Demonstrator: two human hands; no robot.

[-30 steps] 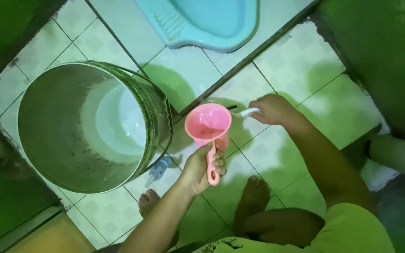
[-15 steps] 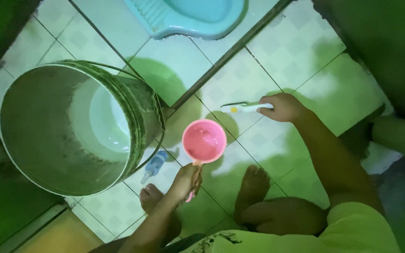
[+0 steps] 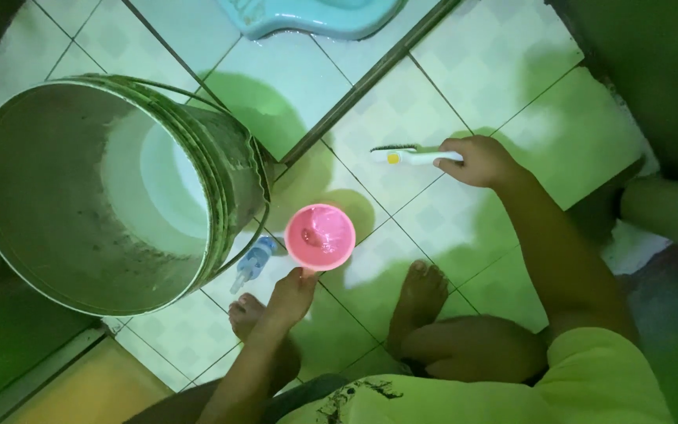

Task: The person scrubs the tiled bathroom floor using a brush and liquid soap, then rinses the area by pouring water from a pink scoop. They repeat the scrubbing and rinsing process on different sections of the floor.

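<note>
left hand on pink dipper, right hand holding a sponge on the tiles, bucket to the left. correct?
One thing is wrong: the right hand holds a brush, not a sponge, its bristles against the tiles. The rest stands: the left hand grips the pink dipper, and the bucket is to its left. The head view shows this.

- You look down on a floor [image 3: 464,86] of pale square tiles with a faint pattern and dark joints.
- A raised tiled step [image 3: 276,86] lies at the top, and a light blue squat toilet [image 3: 315,16] is set in it.
- Dark green walls [image 3: 653,71] close the right and left sides.
- The light is dim and greenish.
</note>
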